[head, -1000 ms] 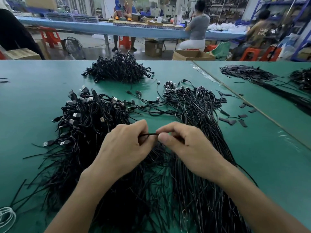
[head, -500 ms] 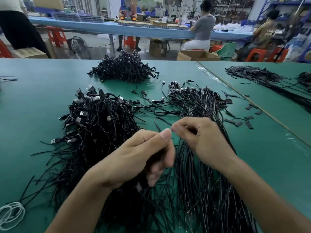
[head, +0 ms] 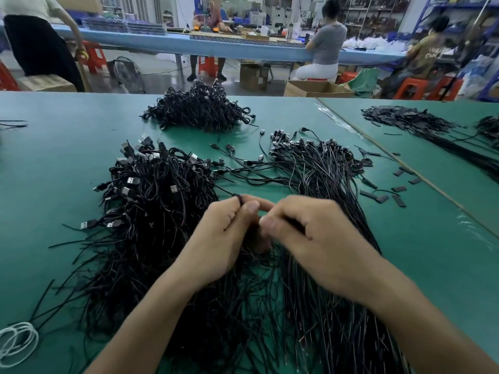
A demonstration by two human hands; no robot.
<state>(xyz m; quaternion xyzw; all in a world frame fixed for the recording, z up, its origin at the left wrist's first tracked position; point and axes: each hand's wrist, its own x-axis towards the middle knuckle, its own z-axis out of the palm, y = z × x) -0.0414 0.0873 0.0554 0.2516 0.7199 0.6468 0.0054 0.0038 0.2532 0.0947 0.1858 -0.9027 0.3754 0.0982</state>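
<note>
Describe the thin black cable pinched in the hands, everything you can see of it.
The black cable is thin and rubbery-looking. A small bend pokes up where the left hand pinches it between thumb and forefinger; a straight stretch runs up-left toward the pile of plugs. The right hand, fingers curled, seems to hold more of it, blurred. Its ends are hidden.

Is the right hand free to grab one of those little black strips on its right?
Probably not yet: the right hand and left hand both pinch a black cable. The strips lie uncovered, so the way looks free once it lets go.
</note>
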